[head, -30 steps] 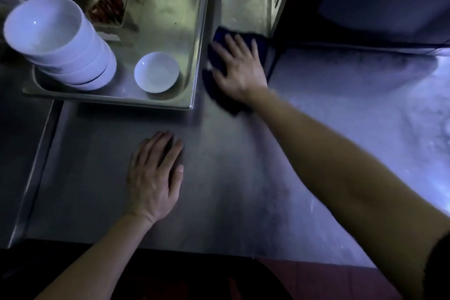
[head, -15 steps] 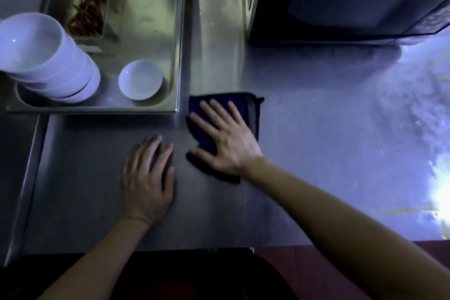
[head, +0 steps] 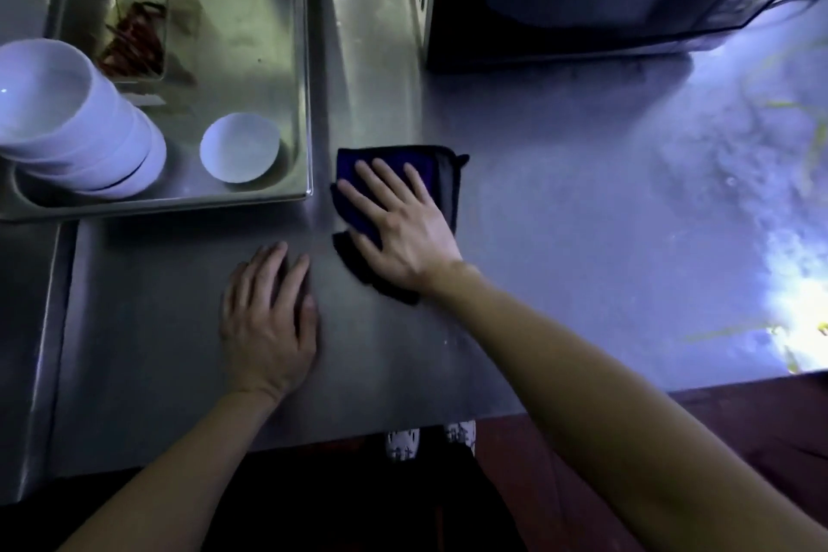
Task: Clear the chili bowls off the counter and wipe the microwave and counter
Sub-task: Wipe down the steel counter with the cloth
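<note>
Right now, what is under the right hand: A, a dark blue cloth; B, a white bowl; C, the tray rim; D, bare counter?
A: the right hand lies flat with spread fingers on the dark blue cloth, on the counter.

Both arms reach forward, the left hand (head: 268, 323) and right hand (head: 398, 229) flat, fingers spread.

The left hand (head: 269, 323) and right hand (head: 403, 233) are bare, like the forearms (head: 582, 372) behind them, and at bottom centre white shoes (head: 403, 446) with dark markings show above dark clothing (head: 358, 506).
</note>
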{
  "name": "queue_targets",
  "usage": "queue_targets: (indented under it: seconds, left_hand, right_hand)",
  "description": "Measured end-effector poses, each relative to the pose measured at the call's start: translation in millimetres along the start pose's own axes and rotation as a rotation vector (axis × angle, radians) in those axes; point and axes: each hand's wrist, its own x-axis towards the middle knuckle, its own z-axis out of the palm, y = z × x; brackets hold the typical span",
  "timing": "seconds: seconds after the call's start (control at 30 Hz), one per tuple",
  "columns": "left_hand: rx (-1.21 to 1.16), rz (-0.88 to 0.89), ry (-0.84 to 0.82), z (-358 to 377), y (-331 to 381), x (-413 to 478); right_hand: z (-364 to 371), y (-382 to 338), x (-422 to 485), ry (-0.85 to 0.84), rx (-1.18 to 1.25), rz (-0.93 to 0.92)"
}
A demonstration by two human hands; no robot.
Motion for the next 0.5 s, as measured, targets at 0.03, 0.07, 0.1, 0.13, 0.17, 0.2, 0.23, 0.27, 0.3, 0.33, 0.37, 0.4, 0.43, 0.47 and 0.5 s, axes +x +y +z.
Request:
queue_targets:
  seconds: [0.03,0.07,0.1,0.13,0.17,0.2,0.23,0.27,0.3,0.33,0.37,0.4,0.43,0.47,0.5]
  left_hand:
    - [-0.004,-0.004,0.000,0.7,-0.3,-1.1]
    - [-0.010,-0.001,0.002,1.8,-0.5,-2.3]
    - [-0.013,0.004,0.008,2.9,-1.1,-2.8]
    - [-0.012,0.008,0.016,4.5,-2.3,-2.8]
    - [-0.011,0.012,0.026,6.0,-3.4,-2.8]
    - [-0.013,0.013,0.037,7.3,-3.7,-2.8]
    - [-0.015,0.011,0.048,8.5,-3.5,-3.1]
    - [-0.014,0.007,0.057,9.8,-3.2,-3.4]
    - [-0.009,0.005,0.062,10.0,-3.1,-3.3]
    - [-0.006,0.009,0.068,9.5,-3.1,-3.3]
    - [-0.006,0.014,0.075,9.2,-3.5,-3.6]
    - [-0.005,0.018,0.080,9.7,-3.9,-3.9]
    - [-0.002,0.024,0.084,10.3,-4.5,-3.4]
    - [0.005,0.033,0.087,10.5,-5.2,-2.8]
    - [0.010,0.039,0.086,9.8,-5.5,-2.9]
  right_hand:
    - [-3.7,19.6,-19.6,0.001,0.002,0.001]
    - [-9.2,50.1,-34.9,0.035,-0.004,0.071]
    - [-17.0,87.0,-47.4,0.071,-0.020,0.204]
    - [-27.0,123.7,-57.1,0.093,-0.049,0.366]
    - [-36.3,156.1,-63.7,0.092,-0.064,0.530]
    - [-43.9,179.2,-64.0,0.086,-0.058,0.668]
    - [-48.3,189.9,-55.0,0.089,-0.047,0.762]
    - [-49.5,186.6,-38.3,0.108,-0.038,0.806]
    - [-46.1,171.5,-17.2,0.130,-0.030,0.806]
    - [-40.5,147.2,4.2,0.148,-0.022,0.769]
    - [-31.7,117.8,22.7,0.161,-0.015,0.701]
    - [-21.1,82.4,35.0,0.158,-0.016,0.610]
    - [-9.9,44.2,39.0,0.146,-0.029,0.505]
    - [-1.4,7.3,32.0,0.121,-0.033,0.394]
    - [4.0,-21.9,14.8,0.103,-0.030,0.285]
